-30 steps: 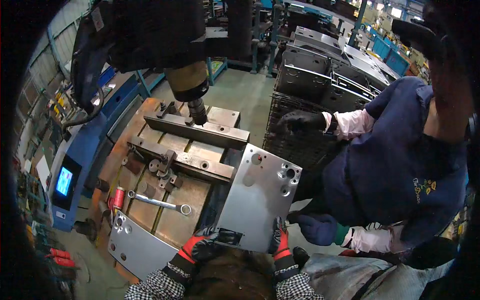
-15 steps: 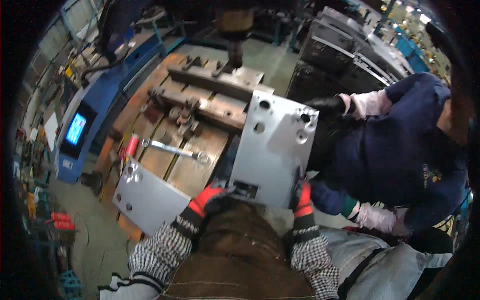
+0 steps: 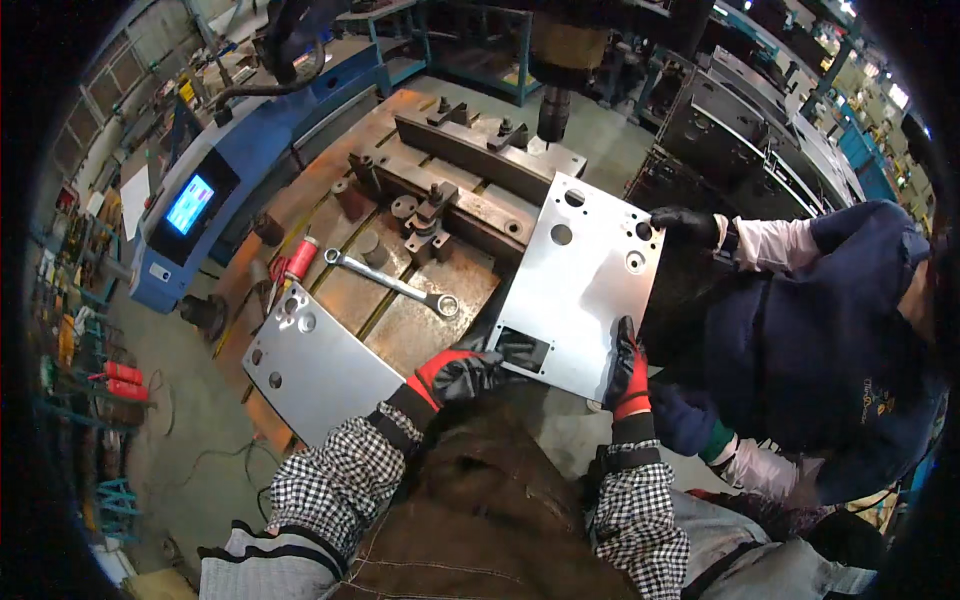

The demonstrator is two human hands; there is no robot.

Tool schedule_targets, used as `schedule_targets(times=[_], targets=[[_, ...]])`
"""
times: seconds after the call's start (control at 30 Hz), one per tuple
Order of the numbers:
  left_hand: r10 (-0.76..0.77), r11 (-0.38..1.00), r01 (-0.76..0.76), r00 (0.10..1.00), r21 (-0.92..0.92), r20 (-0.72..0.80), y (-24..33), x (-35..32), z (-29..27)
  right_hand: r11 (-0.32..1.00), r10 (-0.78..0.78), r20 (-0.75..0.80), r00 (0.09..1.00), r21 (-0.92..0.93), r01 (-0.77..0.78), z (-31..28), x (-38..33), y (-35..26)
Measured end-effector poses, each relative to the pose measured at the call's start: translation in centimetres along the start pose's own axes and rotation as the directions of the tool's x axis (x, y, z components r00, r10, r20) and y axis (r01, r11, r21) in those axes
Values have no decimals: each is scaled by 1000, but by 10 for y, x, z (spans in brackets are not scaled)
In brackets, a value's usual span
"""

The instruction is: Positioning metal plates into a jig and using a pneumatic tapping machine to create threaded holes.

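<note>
A flat grey metal plate with round holes and a rectangular cutout is held in front of me, tilted. My left hand, in a red and black glove, grips its near left corner beside the cutout; some fingertips are hidden behind the plate. On the near right edge, my right hand, gloved alike, is closed with its thumb on the plate's face. A co-worker's black-gloved hand touches the far right corner. A second holed metal plate lies to the left on the machine table.
The slotted machine table carries a ring wrench, a red cylindrical container, clamps and long steel bars. Above it hangs a machine spindle. A blue control panel with a lit screen stands left; the co-worker is close on my right.
The whole view has shifted, so table and plates sit further right and lower in the picture. Both my hands keep their hold on the plate, and the co-worker's hand stays at its far corner.
</note>
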State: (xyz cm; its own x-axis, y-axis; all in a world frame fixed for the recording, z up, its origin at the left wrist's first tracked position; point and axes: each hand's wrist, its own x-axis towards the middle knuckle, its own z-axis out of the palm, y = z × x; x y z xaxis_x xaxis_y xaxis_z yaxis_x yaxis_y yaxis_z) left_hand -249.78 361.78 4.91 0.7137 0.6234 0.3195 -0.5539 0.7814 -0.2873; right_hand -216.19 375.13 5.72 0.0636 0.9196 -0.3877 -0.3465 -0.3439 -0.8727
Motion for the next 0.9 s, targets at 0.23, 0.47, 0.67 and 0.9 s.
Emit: schedule_targets(times=[0.23,0.47,0.67,0.9], targets=[[689,631,-367,671,684,-276,-51,68,49,988,-14,11,1000,-156,15,4,25,-17],[741,-671,457,395,584,543,-85,63,105,985,35,-15,999,-170,-37,10,15,-42],[571,-715,482,821,505,25,-108,84,133,989,30,16,999,-146,-28,40,3,-44],[704,-655,473,665,589,249,-103,42,151,992,81,76,994,-102,-73,30,11,-37]])
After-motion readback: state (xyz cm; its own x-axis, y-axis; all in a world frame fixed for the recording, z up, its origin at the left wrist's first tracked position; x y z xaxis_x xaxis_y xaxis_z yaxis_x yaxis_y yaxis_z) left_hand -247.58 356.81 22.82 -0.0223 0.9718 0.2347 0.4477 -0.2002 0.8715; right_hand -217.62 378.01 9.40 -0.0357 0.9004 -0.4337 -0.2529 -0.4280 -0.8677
